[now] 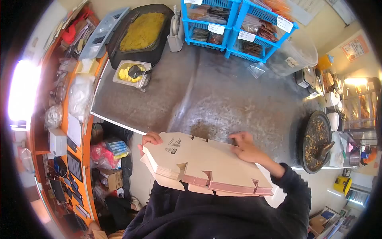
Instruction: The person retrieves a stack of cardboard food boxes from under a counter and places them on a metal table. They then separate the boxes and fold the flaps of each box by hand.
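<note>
A thick stack of flat cardboard box blanks (215,159), tan with notched edges and small black print, lies against the front of my body at the table's near edge. My left hand (150,142) is closed around the stack's far left corner. Over its far right edge lies my right hand (246,148), fingers stretched out and apart, touching the top board. The side of the stack facing me shows many layers, with a looser board sticking out underneath at the left. What supports the stack from below is hidden.
Beyond the stack spreads a dark metal table (238,95). Blue basket racks (234,34) with labelled bags stand at the back, beside a clear tub (294,55). A tray of yellow food (143,32) and a smaller container (132,74) sit far left; a round stone mortar (314,143) is right.
</note>
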The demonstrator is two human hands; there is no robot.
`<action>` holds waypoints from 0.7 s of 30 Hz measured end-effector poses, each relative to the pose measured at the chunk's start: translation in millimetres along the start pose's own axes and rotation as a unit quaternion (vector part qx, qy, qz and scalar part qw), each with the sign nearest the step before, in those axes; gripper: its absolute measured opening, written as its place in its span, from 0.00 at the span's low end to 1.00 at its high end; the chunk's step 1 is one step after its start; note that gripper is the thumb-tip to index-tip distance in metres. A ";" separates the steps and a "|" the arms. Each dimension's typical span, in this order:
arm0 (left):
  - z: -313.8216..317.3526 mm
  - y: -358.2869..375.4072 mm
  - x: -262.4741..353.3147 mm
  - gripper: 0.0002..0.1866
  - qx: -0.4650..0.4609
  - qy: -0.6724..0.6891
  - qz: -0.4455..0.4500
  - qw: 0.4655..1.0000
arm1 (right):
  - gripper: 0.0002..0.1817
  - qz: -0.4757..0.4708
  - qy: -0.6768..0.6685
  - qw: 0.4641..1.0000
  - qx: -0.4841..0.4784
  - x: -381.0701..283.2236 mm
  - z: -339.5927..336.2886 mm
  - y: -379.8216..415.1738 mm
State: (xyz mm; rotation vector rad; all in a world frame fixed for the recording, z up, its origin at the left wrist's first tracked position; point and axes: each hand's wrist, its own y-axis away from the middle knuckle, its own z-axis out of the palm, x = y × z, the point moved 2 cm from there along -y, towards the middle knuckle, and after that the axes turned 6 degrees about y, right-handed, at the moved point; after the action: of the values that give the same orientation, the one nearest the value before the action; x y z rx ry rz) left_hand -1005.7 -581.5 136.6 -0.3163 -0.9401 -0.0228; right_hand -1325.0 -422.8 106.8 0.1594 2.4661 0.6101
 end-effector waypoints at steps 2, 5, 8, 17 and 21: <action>-5.2 1.3 -4.4 0.30 -0.021 0.031 0.006 0.999 | 0.31 0.137 -0.034 0.989 -0.034 30.1 -1.8 22.4; -14.1 -0.8 -4.8 0.28 -0.065 0.031 0.000 0.997 | 0.38 0.218 -0.253 0.912 -0.239 46.4 3.0 48.4; -30.6 -12.0 -5.9 0.29 -0.132 0.019 -0.024 0.991 | 0.39 0.271 -0.546 0.767 -0.198 17.0 10.2 65.3; 55.3 -96.4 26.7 0.32 -0.256 0.157 0.198 0.933 | 0.28 0.080 -0.703 0.707 -0.006 9.4 -63.7 28.4; 88.8 -101.6 88.2 0.52 -0.178 0.212 -0.106 0.955 | 0.30 -0.047 -0.636 0.744 0.201 -0.1 -132.5 31.8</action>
State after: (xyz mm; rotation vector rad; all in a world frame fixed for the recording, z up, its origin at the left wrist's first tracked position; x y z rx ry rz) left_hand -1039.4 -643.4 281.6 -0.5194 -0.5338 -0.4461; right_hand -1401.3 -446.2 217.2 0.4409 1.1790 -0.1454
